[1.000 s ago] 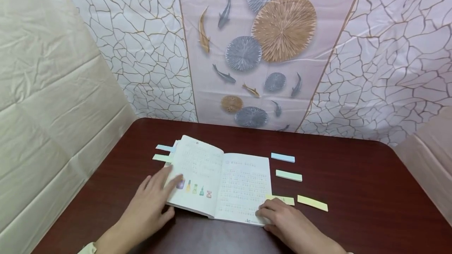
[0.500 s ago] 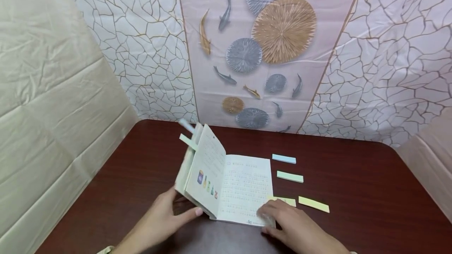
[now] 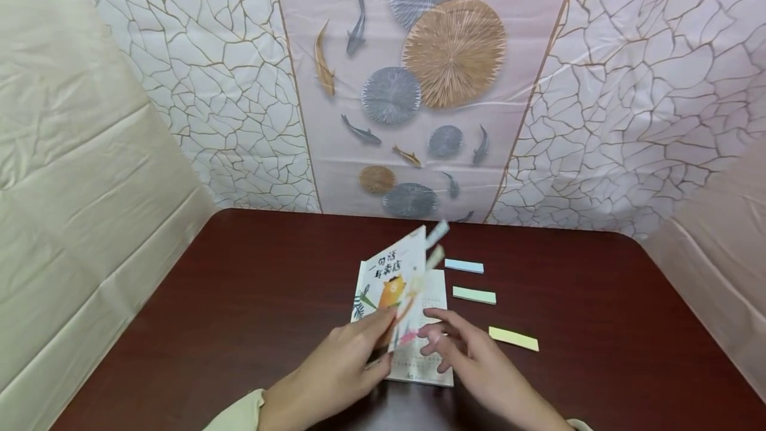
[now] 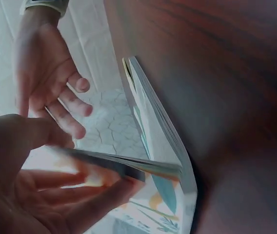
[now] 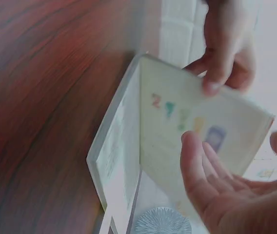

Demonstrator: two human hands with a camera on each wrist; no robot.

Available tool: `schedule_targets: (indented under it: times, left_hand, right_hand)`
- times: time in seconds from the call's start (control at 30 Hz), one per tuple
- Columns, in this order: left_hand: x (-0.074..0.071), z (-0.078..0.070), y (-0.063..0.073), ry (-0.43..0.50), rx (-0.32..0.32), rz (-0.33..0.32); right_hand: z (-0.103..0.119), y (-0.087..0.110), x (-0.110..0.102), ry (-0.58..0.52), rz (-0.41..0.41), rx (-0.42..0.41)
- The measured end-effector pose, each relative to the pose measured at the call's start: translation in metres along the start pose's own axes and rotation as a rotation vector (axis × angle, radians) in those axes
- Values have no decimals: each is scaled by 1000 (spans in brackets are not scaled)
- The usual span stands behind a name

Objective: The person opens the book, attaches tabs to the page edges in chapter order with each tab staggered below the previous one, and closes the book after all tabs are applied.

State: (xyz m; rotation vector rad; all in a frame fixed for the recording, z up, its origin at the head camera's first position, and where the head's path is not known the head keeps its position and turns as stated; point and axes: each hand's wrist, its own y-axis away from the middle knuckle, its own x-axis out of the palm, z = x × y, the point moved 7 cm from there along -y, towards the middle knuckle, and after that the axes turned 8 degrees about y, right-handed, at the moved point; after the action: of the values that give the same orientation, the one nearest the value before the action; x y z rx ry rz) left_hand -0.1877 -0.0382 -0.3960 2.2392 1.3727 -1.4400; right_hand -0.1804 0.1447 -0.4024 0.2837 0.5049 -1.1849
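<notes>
In the head view, a paperback book (image 3: 383, 278) stands half folded, its illustrated front cover raised and tilted over the printed right-hand page (image 3: 419, 366) on the table. My left hand (image 3: 329, 368) grips the raised part at its lower edge, thumb on the inner side and fingers on the cover. From that part stick out a blue tab (image 3: 438, 233) and a green tab (image 3: 435, 257). My right hand (image 3: 473, 354) hovers beside the raised edge with loosely bent fingers, holding nothing. The right wrist view shows small coloured bottle drawings on the raised inner page (image 5: 177, 109).
To the book's right on the dark red table (image 3: 239, 311) lie a blue sticky-note pad (image 3: 464, 266), a green pad (image 3: 474, 295) and a yellow pad (image 3: 513, 338). Patterned cloth (image 3: 395, 151) hangs behind the table's far edge.
My left hand has lifted the book's left part off the table and swung it rightward past upright, bringing the cover into view. My right hand has risen off the right page's corner.
</notes>
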Motion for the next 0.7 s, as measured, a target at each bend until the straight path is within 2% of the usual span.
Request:
schedule_targets:
  times: [0.13, 0.23, 0.37, 0.5, 0.6, 0.7]
  left_hand:
    - [17, -6, -9, -140, 15, 77]
    - [27, -6, -12, -234, -16, 127]
    - [35, -3, -11, -278, -87, 178]
    - [42, 2, -13, -300, -164, 248]
    - [48, 4, -16, -390, -182, 306]
    - [52, 9, -18, -499, -198, 347]
  right_hand:
    - [-10, 2, -8, 9, -62, 156]
    - [-21, 2, -11, 36, -64, 198]
    - [-40, 1, -7, 99, -6, 217]
    - [-50, 4, -3, 216, 71, 230]
    - [-49, 7, -3, 341, 123, 254]
    - [-45, 9, 0, 421, 188, 205]
